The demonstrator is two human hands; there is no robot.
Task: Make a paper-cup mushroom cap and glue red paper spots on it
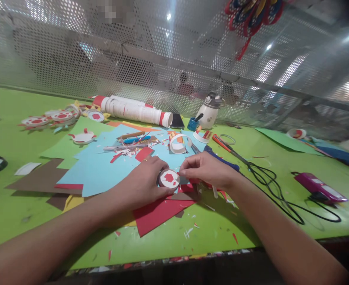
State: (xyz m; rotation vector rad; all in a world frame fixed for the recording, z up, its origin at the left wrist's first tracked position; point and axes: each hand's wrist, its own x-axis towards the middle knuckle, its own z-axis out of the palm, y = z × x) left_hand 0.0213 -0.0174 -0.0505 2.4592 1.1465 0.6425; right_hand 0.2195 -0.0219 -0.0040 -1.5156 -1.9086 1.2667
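My left hand (146,178) has its fingers and thumb wrapped round the sides of a small white paper disc (166,185) with red shapes on its top. Red patches, one large and some small, lie on the disc's face. At the disc's right edge, my right hand (205,168) is closed in a pinch; what sits between its fingertips is too small to make out. Under both hands are stacked sheets of blue paper (103,174) and red paper (153,217). Just beyond stands a white paper ring (178,145).
Cutting tools (132,140) lie among paper scraps. Behind are a long stack of white rings (132,111), a phone (177,120), a blue ink bottle (193,124) and a water bottle (208,113). On the right, an orange-handled tool (222,143) trails a black cord towards a magenta device (318,187).
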